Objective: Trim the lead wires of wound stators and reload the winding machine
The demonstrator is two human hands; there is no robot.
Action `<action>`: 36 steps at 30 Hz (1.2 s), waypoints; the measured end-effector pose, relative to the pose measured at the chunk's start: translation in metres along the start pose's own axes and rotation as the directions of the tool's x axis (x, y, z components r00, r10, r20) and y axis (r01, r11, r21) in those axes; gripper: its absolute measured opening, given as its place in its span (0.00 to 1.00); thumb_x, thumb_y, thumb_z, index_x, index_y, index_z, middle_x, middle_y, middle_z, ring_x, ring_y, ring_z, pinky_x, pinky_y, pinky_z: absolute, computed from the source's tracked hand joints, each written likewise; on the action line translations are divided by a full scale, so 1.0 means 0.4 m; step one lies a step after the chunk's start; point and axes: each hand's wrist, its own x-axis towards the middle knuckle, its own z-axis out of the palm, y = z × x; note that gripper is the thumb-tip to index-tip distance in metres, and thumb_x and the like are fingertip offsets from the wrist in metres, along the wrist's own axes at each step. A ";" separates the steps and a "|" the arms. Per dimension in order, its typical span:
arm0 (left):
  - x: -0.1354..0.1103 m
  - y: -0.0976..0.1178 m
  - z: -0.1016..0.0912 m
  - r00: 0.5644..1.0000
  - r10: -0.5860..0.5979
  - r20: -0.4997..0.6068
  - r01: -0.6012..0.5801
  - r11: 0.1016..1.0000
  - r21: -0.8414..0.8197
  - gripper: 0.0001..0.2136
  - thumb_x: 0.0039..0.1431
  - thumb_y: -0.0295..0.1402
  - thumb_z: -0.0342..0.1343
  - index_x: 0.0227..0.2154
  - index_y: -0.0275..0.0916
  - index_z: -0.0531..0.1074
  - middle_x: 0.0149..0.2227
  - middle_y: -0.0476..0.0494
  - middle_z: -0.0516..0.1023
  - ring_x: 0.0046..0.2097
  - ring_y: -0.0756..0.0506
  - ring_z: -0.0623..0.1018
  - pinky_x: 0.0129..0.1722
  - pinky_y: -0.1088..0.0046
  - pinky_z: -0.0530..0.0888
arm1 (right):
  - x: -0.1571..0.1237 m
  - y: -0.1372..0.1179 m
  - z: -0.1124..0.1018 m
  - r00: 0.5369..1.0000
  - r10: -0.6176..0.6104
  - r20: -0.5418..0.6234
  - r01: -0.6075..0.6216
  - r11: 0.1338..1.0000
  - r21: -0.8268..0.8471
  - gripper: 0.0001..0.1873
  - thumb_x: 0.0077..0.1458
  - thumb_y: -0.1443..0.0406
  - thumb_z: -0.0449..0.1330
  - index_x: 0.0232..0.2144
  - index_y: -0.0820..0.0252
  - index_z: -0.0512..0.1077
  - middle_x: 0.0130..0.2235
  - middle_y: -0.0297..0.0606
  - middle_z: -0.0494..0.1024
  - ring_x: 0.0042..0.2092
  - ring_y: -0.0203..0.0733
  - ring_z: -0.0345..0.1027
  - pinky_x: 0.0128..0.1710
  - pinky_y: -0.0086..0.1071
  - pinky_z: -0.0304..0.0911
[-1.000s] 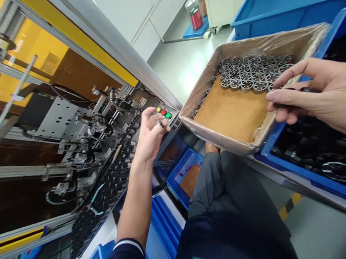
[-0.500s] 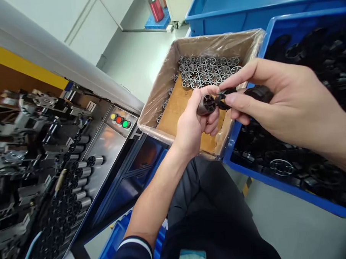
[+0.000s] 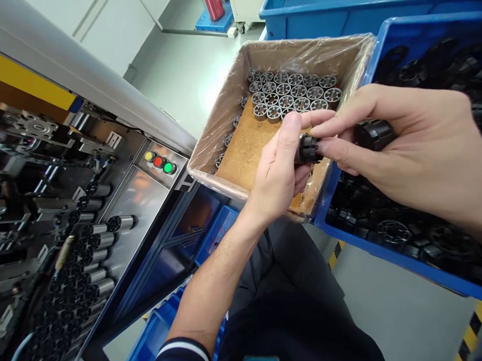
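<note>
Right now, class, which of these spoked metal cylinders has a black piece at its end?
The cylinder in the left hand, held over the cardboard box and touched by the right hand. The cylinders standing in the box show bare grey ends.

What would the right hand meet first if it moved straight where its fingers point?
The right hand would first meet the dark end of the cylindrical part in the left hand; the fingertips seem to touch it, though depth is unclear.
</note>
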 end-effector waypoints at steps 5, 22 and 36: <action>0.006 -0.007 -0.014 0.999 -0.036 0.029 0.034 0.998 0.057 0.36 0.87 0.72 0.51 0.62 0.45 0.87 0.24 0.55 0.54 0.22 0.51 0.56 0.23 0.73 0.61 | -0.001 0.005 -0.002 1.000 0.024 -0.013 -0.024 0.999 0.023 0.02 0.74 0.56 0.78 0.45 0.43 0.91 0.54 0.31 0.95 0.42 0.47 0.88 0.45 0.44 0.89; 0.001 0.022 -0.034 0.969 -0.128 0.211 0.151 0.984 -0.095 0.22 0.90 0.55 0.54 0.61 0.43 0.82 0.24 0.57 0.56 0.23 0.51 0.58 0.29 0.74 0.67 | 0.008 -0.004 0.005 0.992 0.065 0.106 -0.091 0.961 0.262 0.05 0.72 0.60 0.76 0.41 0.47 0.84 0.40 0.29 0.91 0.21 0.35 0.69 0.19 0.40 0.66; -0.002 0.000 -0.042 0.987 -0.005 0.158 0.001 1.000 0.027 0.26 0.86 0.60 0.57 0.68 0.46 0.83 0.29 0.56 0.55 0.25 0.52 0.54 0.26 0.77 0.69 | 0.006 -0.001 -0.037 0.977 -0.149 0.150 0.150 0.989 0.002 0.07 0.77 0.58 0.72 0.49 0.43 0.92 0.53 0.30 0.96 0.40 0.47 0.86 0.42 0.43 0.83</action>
